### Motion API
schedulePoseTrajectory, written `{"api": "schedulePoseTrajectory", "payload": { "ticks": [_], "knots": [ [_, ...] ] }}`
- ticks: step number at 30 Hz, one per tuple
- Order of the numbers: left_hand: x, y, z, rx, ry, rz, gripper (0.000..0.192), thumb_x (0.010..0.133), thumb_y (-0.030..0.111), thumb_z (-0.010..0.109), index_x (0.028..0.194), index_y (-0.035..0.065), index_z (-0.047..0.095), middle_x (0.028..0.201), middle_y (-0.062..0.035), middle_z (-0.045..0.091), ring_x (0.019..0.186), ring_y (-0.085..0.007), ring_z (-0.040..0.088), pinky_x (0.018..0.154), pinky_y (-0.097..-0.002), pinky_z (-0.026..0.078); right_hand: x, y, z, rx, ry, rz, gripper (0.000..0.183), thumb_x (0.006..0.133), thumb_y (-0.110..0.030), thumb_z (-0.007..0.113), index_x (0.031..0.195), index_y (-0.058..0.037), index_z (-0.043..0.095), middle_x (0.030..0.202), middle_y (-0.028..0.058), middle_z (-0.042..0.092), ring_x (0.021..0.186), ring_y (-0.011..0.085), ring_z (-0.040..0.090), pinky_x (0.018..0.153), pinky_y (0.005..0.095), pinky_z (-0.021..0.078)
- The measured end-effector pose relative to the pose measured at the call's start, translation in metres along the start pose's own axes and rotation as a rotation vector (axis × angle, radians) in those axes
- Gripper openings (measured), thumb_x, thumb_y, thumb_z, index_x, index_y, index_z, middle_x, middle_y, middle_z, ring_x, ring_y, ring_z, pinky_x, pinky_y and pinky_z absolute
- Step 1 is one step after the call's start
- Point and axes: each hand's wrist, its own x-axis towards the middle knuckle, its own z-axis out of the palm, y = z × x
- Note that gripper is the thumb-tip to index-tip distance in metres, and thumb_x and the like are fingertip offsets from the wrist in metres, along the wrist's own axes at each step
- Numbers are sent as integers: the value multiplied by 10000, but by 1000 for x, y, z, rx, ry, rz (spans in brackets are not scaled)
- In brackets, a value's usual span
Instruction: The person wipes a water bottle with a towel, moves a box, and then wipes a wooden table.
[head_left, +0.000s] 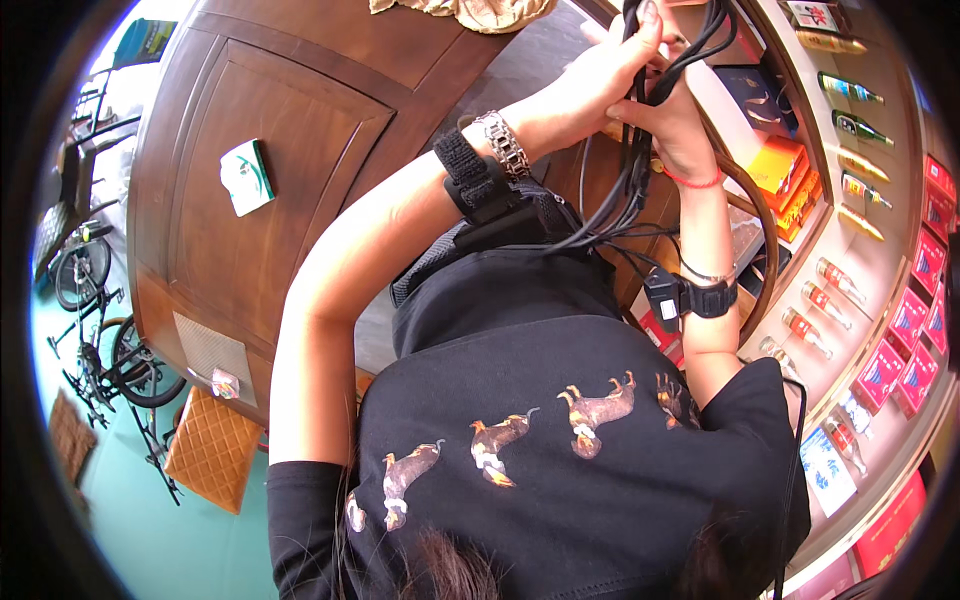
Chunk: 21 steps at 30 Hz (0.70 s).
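A bundle of black cables (637, 169) runs up from a black pouch (517, 214) at my waist to both hands at the top of the view. My left hand (596, 79), with a metal watch on its wrist, is closed around the upper part of the bundle, its thumb pointing up. Just to the right, my right hand (684, 139) grips the same cables, its thumb across them. The fingers of both hands are partly hidden behind the cables. Black straps with small devices circle my left forearm (480, 176) and right forearm (705, 298).
A brown wooden table (300, 90) on the left carries a white-and-green packet (247, 178) and a beige cloth (499, 13). A curved wooden chair arm (772, 247) is beside my right arm. Shelves (855, 259) with bottles and boxes line the right. An orange quilted stool (212, 450) and a bicycle (142, 364) stand left.
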Motion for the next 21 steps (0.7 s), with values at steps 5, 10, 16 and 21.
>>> {"api": "schedulePoseTrajectory", "payload": {
  "ticks": [5,10,16,21],
  "knots": [
    [-6,20,-11,1395,19,335,744,789,649,503,1234,55,471,1296,-215,360,1236,-391,281,1027,-445,243,-3,-22,-20,-125,-196,386,482,751,-91,659,1201,-23,499,806,25,612,663,67,544,583,195,416],
    [-39,19,-63,1065,-470,-380,453,908,447,495,1085,40,582,1118,-161,584,1044,-261,566,887,-351,438,-22,-34,-81,110,-78,384,331,884,-125,547,1168,45,527,629,-47,484,520,16,396,508,164,314],
    [-65,-40,-63,918,-436,-357,387,872,391,580,1038,48,650,909,-123,662,869,-231,624,808,-319,463,-38,-1,-97,437,163,322,238,973,-192,424,1049,11,521,637,-72,338,562,32,357,859,314,482],
    [-55,-50,-51,847,-371,-281,334,722,349,736,840,38,704,760,-88,680,703,-190,641,663,-296,490,-27,-6,-94,522,-46,286,252,992,-257,377,1079,-37,464,627,-58,284,534,42,332,587,203,368]
  ]
}}
